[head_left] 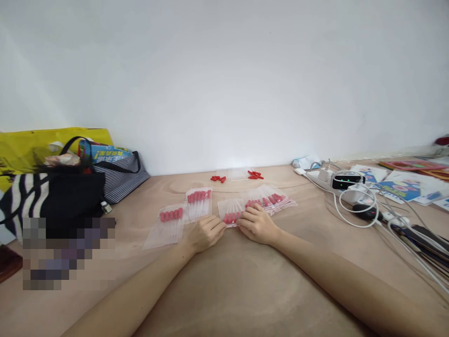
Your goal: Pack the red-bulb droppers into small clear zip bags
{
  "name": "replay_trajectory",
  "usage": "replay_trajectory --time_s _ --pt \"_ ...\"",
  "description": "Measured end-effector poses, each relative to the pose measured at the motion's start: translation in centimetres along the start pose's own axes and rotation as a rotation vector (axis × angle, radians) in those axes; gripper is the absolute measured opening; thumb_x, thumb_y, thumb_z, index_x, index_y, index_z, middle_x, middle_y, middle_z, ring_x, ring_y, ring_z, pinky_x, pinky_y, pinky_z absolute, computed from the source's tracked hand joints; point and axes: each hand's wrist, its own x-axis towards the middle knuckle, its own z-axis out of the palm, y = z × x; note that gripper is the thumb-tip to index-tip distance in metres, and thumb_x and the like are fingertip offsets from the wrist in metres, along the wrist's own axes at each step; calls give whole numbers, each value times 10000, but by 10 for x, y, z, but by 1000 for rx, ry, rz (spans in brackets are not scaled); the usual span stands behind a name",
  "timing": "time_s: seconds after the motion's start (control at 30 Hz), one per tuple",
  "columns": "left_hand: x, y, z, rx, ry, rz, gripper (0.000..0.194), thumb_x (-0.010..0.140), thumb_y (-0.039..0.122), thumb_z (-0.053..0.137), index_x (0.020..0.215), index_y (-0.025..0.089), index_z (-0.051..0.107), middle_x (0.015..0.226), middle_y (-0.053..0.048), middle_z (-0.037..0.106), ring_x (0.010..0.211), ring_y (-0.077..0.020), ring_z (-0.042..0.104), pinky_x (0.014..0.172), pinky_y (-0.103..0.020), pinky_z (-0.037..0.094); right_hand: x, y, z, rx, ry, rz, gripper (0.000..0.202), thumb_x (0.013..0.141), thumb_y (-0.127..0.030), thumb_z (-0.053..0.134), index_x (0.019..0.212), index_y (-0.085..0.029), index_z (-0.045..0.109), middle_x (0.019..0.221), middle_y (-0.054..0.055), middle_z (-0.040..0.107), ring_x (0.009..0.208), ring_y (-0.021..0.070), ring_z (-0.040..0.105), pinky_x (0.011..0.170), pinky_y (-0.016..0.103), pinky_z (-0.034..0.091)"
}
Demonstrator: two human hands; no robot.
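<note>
A clear plastic bag (229,207) with several red-capped clear tubes lies between my hands, its near edge toward me. My left hand (206,232) has curled fingers pressed at the bag's lower left corner. At its lower right edge, the bent fingers of my right hand (257,224) pinch the bag. Two more filled bags, one farther left (168,224) and one behind my left hand (199,203), lie flat. A fanned stack of filled bags (271,199) rests just beyond my right hand. Near the wall are loose red caps (218,179), more red caps (256,175) and a row of clear tubes (237,175).
On the left stand a striped bag (122,178), a black bag (77,201) and a yellow bag (21,150). A power strip (324,178) with tangled white cables (338,206) lies at the right, beside printed papers (401,185). A white wall (224,84) rises behind the wooden table (224,290).
</note>
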Motion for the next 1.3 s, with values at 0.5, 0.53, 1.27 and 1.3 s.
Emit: replay_trajectory --time_s 0.5,0.53,1.27,1.3 --pt "3 1 0 -13 -2 39 236 855 138 376 727 123 574 614 -35 574 577 -131 534 544 -252 442 14 -9 10 -17 39 -101 210 813 -142 434 640 -153 552 586 -1 524 609 117 376 612 290 231" --pt "3 0 0 -14 -5 46 246 857 139 370 721 124 575 607 -35 571 572 -131 531 540 -252 440 14 -9 10 -25 37 -108 213 813 -140 431 634 -152 547 582 -3 520 606 116 375 611 292 229" --pt "1 -4 4 -20 90 48 138 829 103 449 761 127 567 598 -11 570 559 -117 501 542 -246 416 4 0 3 110 61 45 143 817 -179 458 754 -164 586 706 33 572 656 131 423 606 266 290" --pt "1 -4 5 -27 91 41 143 830 100 446 758 126 567 596 -12 568 559 -118 499 542 -246 415 5 0 3 99 64 28 143 819 -172 456 762 -165 587 703 31 571 653 129 423 604 267 286"
